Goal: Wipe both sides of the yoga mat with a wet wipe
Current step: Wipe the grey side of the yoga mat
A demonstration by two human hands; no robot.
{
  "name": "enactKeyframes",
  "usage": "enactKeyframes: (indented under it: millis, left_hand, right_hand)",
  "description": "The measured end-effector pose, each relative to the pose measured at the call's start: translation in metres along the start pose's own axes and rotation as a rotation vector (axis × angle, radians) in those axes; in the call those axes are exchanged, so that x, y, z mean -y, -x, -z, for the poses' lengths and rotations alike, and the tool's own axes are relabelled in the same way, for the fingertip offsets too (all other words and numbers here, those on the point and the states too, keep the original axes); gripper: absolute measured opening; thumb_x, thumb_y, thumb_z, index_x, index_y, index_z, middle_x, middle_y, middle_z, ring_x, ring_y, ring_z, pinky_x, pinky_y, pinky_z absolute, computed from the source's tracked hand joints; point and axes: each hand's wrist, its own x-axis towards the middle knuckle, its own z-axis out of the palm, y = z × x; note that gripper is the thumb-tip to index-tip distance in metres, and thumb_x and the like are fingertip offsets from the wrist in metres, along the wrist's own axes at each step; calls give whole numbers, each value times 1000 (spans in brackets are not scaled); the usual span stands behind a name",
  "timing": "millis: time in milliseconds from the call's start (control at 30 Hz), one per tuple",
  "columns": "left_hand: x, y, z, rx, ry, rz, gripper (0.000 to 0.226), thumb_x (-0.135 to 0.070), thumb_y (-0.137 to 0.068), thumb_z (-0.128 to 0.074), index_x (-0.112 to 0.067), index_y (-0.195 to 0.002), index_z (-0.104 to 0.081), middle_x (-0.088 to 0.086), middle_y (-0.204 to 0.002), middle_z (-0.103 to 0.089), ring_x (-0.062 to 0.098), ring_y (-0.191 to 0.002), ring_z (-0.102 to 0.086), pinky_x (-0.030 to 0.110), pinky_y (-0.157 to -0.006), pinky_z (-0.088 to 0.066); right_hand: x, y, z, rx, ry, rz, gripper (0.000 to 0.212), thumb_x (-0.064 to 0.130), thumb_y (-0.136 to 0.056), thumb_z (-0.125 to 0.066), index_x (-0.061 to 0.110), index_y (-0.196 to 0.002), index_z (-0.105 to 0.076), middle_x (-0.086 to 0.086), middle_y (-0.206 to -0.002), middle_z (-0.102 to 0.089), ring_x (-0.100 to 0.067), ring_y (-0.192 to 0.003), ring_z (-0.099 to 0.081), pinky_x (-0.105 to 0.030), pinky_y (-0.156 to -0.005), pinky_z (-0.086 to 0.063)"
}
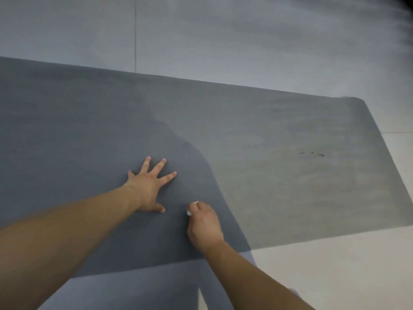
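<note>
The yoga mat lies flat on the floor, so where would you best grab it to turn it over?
Probably at the far right end of the yoga mat, near its rounded corner, which looks slightly lifted. Come from the right, over bare floor, and slide fingers under the thin edge. The left hand presses flat mid-mat and the right hand holds the wipe, so both must free up.

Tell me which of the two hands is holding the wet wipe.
The right hand: its fingers curl around the white wet wipe on the yoga mat. The left hand lies flat, fingers spread.

Yoga mat [89, 130] cut off left — wet wipe [192, 208] mostly hidden.
</note>
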Motion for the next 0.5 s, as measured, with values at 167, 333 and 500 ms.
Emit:
enactKeyframes:
  millis: [167,333,500]
  left_hand:
    - [0,-1,6,-42,-95,-5,120,-86,-67,-63,-51,-154,12,-3,-166,23,41,-153,11,59,-110,-36]
    - [0,0,4,-84,-194,-73,117,-88,-72,-54,-44,-156,14,0,-167,22,37,-154,14,60,-118,-23]
    - [-5,-5,4,-37,-181,-269,103,-62,-87,-61,-51,-153,18,-7,-163,32,28,-151,28,60,-122,-12]
  right_hand:
    - [-42,-11,21,145,147,193,39,0,-48,-67,14,-83,-60,-8,-77,-59,-32,-69,-57,-31,-62,-49]
    - [-137,3,74,121,253,-239,29,-3,-66,-57,11,-92,-60,-13,-92,-65,-36,-88,-60,-35,-70,-46]
    - [-82,11,40,-26,73,-321,20,-3,-66,-51,8,-82,-56,-15,-81,-60,-36,-76,-58,-35,-63,-43]
